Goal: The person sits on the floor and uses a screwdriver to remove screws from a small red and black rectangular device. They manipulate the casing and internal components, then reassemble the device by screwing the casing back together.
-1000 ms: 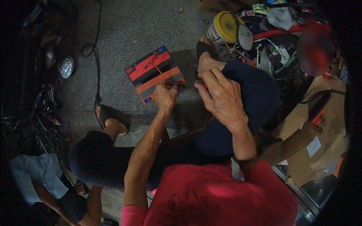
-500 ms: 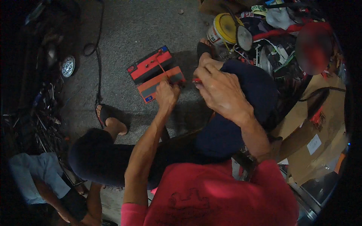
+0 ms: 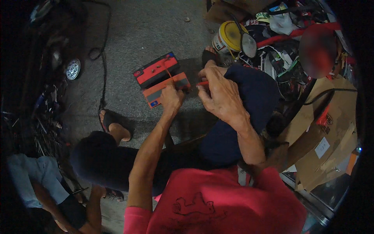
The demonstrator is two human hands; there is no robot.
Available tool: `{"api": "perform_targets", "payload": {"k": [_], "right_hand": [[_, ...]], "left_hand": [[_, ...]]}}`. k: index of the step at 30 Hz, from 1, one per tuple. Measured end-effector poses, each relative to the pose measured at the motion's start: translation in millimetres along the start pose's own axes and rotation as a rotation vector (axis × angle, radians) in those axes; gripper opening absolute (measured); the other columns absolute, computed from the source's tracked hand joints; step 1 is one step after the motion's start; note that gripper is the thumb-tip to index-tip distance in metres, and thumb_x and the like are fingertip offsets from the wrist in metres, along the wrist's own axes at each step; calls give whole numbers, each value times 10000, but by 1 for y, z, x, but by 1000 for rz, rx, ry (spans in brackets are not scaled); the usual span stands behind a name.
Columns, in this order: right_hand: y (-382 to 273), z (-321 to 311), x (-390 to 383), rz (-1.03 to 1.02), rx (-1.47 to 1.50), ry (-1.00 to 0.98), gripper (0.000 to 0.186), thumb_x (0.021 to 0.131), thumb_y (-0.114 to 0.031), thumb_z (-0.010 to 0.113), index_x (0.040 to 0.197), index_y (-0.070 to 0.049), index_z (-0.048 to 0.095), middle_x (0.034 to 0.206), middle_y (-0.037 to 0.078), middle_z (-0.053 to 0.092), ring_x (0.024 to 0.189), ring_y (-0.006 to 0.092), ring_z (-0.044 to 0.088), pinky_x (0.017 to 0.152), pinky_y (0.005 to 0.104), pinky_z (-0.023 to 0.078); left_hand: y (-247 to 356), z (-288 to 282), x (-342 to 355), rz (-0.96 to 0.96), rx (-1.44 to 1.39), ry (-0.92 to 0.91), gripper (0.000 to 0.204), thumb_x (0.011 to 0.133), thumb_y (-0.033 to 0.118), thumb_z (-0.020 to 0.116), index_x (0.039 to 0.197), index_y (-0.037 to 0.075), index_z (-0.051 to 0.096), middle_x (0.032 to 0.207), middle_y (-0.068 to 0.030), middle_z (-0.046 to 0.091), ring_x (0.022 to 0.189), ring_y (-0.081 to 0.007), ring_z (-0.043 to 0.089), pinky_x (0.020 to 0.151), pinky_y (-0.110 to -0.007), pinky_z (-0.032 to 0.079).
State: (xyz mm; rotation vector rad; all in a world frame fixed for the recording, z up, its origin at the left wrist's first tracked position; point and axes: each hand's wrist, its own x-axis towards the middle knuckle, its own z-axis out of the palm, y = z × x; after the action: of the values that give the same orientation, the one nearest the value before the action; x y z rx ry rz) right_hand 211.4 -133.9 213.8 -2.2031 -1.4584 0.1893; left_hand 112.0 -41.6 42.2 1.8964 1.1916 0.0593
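Observation:
On the floor ahead lie two box-shaped blocks side by side, a red and black block (image 3: 150, 71) with blue corners and an orange and grey block (image 3: 156, 94). They look like small batteries, but I cannot be sure. My left hand (image 3: 171, 98) rests at the near edge of the orange block, its fingers closed round the lower end of a thin orange stick (image 3: 169, 73). The stick slants up across the red block, where a few small dark pieces lie. To the right, my right hand (image 3: 222, 93) pinches a small red thing (image 3: 203, 83), mostly hidden by the fingers.
A bucket with a yellow lid (image 3: 230, 36) and a round mirror (image 3: 248, 45) stand at the upper right beside piled parts. Flattened cardboard (image 3: 323, 144) lies at right. A black cable (image 3: 103, 74) and round lamp (image 3: 73, 69) are at left. Another person's sleeve (image 3: 37, 175) shows lower left.
My right hand has shifted slightly left and turned, and more of the red thing shows. My left hand stays at the orange block with the stick. The view has moved a little.

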Motion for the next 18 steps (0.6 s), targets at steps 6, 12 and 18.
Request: {"api": "perform_targets", "payload": {"k": [6,12,18], "right_hand": [[-4,-8,3,212,-164,-182,249,843,-222,624,947,-32,501,850,187,617,758,407,623,661,488,495],[-3,-10,-1,65,-42,-7,222,867,-240,599,937,-47,514,846,195,627,764,398,630,669,481,501],[-8,-9,2,231,-78,-140,228,860,-237,598,936,-42,508,841,198,624,763,396,628,659,501,495]], "left_hand": [[3,-2,-2,-10,-23,16,318,743,147,618,1035,22,614,915,-243,660,892,-421,631,780,-499,492],[-1,-3,0,-26,-19,-24,308,743,149,629,1025,24,614,919,-248,656,902,-426,626,784,-501,491],[-4,0,2,-7,-40,-30,305,725,142,630,1013,42,611,915,-246,654,906,-429,624,788,-504,490]]}}
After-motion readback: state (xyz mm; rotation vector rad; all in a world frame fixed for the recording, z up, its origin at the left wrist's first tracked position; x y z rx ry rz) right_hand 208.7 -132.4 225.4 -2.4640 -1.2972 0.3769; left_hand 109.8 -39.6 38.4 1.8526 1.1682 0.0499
